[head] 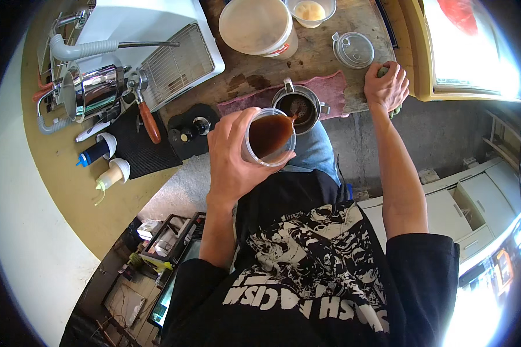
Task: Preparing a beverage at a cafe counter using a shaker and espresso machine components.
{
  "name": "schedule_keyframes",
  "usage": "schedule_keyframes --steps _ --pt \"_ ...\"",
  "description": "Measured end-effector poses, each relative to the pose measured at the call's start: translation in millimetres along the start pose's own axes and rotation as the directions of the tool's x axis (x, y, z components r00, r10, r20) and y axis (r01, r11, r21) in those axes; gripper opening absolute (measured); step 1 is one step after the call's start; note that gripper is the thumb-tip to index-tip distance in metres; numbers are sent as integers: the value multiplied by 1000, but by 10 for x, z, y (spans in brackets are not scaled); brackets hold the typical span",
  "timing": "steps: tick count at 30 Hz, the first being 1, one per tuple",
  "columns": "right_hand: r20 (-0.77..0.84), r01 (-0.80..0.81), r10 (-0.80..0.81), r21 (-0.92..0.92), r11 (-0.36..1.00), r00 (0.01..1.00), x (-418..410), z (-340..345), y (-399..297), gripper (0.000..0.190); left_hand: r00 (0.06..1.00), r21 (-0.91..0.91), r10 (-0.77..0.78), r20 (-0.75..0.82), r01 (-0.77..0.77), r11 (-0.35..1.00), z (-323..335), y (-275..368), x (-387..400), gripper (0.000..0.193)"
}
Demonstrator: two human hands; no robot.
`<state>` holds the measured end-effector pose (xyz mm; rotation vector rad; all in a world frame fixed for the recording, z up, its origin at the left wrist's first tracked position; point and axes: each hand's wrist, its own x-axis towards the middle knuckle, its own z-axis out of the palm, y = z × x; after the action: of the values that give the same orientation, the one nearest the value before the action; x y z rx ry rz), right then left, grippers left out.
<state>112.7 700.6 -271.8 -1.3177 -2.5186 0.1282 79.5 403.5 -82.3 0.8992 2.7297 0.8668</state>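
Note:
My left hand [234,162] grips a clear plastic cup [270,161] of brown liquid. The cup is tilted, and a thin stream runs from its rim into a stainless steel pitcher [321,104], which holds dark liquid with some bubbles. Under the pitcher, a reddish cloth [336,89] lies along the wooden table's edge. At the table's right corner, my right hand [387,86] is closed on a green cloth [394,112]. A clear plastic lid [354,50] lies just beyond that hand.
A lidded white bucket [256,26] and a clear bowl [311,11] with pale contents stand at the back. Leftward are an espresso machine [212,39], a portafilter [148,121], a tamper [194,130] on a black mat and two squeeze bottles [96,152]. A yellow-framed case [417,52] stands right.

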Motion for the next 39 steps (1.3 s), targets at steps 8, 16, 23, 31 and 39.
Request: schedule_keyframes --steps 8,16,23,31,39 --pt "-3 -4 4 10 1000 1000 9 -2 12 25 999 13 -39 10 39 999 -6 -6 -7 91" --pt "28 -14 14 6 1000 1000 12 -18 -3 25 999 26 -34 20 33 999 -14 15 -1 88" --pt "50 -23 23 2 1000 998 17 -34 -14 25 999 43 -40 18 39 998 -29 23 10 88" --pt "33 -18 17 18 1000 999 12 -43 -15 25 999 27 -35 -1 35 999 -26 36 19 87" --pt "24 -10 10 12 1000 1000 15 -23 -3 25 1000 33 -23 -14 24 999 -16 95 10 87"
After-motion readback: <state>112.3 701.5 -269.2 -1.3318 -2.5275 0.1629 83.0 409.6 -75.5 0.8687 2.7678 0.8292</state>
